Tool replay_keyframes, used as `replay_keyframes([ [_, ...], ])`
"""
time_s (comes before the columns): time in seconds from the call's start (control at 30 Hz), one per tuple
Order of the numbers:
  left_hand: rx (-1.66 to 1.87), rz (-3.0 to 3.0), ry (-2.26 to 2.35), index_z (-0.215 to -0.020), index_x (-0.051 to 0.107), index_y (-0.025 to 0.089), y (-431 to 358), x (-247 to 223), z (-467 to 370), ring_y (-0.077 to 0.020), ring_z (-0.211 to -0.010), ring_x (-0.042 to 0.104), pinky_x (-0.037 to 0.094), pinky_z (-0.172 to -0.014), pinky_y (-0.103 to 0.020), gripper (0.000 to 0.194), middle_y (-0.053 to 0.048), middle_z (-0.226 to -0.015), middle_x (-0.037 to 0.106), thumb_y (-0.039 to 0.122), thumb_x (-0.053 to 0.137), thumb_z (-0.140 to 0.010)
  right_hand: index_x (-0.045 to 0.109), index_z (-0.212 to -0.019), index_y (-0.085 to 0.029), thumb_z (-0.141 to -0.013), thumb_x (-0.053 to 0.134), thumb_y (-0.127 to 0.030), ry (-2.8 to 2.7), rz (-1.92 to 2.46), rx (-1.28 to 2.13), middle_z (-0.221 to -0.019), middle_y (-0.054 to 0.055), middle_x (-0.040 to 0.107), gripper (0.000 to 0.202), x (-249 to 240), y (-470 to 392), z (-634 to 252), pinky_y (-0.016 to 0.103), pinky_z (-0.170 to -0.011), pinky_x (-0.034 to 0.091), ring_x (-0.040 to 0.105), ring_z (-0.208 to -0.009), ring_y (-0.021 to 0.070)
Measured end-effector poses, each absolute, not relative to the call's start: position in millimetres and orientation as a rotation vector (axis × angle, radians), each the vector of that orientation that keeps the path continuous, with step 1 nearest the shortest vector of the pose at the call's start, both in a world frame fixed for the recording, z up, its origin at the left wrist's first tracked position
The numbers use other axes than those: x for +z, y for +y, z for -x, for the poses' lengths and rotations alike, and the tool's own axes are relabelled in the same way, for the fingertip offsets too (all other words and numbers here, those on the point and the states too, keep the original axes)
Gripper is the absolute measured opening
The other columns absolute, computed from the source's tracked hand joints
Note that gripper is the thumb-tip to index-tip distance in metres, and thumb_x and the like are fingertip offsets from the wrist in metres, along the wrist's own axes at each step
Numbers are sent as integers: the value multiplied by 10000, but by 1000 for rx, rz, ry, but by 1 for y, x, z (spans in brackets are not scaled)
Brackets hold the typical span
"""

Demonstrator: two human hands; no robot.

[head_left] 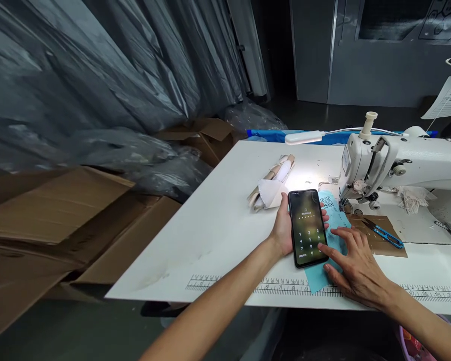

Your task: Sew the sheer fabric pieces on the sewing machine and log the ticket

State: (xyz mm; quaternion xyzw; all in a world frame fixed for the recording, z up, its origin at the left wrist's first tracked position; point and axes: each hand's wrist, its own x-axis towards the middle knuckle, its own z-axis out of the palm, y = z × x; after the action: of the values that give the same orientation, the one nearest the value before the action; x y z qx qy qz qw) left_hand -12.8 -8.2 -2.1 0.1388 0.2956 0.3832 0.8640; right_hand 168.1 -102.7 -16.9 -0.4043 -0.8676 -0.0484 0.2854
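A black phone [307, 228] lies tilted in my left hand [282, 228], whose fingertips wrap round its right edge. Its lit screen shows a number keypad. My right hand [355, 265] is beside it, fingers apart, with the index fingertip at the lower right of the keypad. Under the phone and right hand is a blue paper slip [332, 220] with a printed code. Blue-handled thread snips [385, 233] rest on a brown card [389, 248] to the right.
A white sewing machine [417, 160] stands at the right of the white table [173, 250], under a small lamp [304, 137]. Rolled papers [272, 183] lie behind the phone. A printed ruler runs along the front edge. Open cardboard boxes [56, 210] stand left.
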Motion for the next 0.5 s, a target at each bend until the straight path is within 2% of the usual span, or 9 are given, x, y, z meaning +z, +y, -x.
replay_keyframes([
  [0.27,802,-296,617,-1112,658,33,-8,-3,13,-283,-803,701,547,-800,-412,914,-188,-883,726,785,196,-875,516,-1289,-156,-1002,416,-235,-2187,1134,-12,-1239,184,455,314,-11,-93,-169,465,-849,532,499,-1086,290],
  [0.5,771,-336,603,-1124,667,56,-7,-3,14,-303,-790,712,535,-815,-439,932,-172,-855,738,777,129,-881,415,-1357,-136,-1010,373,-205,-2182,1115,-4,-1232,197,448,356,-7,-69,-160,446,-885,548,501,-1132,295],
])
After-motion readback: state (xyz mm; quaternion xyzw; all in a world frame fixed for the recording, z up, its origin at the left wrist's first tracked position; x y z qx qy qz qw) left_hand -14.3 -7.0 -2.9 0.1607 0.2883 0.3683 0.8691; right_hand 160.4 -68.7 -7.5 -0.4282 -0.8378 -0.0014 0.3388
